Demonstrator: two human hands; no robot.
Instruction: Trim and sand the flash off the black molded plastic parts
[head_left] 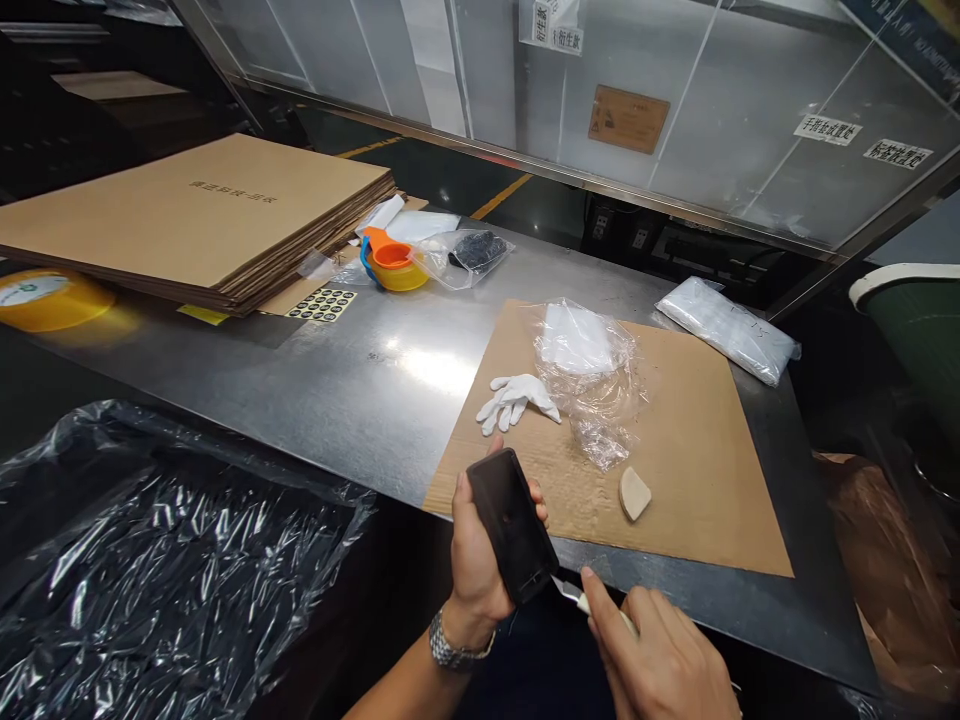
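The left hand [476, 565] holds a black rectangular case [514, 525] at the near edge of the table [360, 390], its open, hollow side facing up and its length tilted from far left to near right. The fingers wrap round it from beneath, with fingertips showing at the right side and the thumb along the left. A metal watch [450, 645] circles that wrist.

The right hand [660, 650], to the right and a little nearer, has its fingers curled tightly round the pale handle of a small knife [577, 594], one digit stretched out along it. The blade reaches the near right corner of the case (whether it bites into the material, I cannot tell).

Beyond the hands, a brown cardboard sheet [697, 470] lies flat on the table. On it rest a white glove [517, 400] at the left, a clear bag [585, 350] with something white inside at the far side, crumpled clear plastic [601, 440] just nearer, and a beige wedge-shaped piece [636, 494] near the right hand. A plastic-wrapped packet [727, 328] sits at the far right; a stack of cardboard [202, 215] fills the far left.
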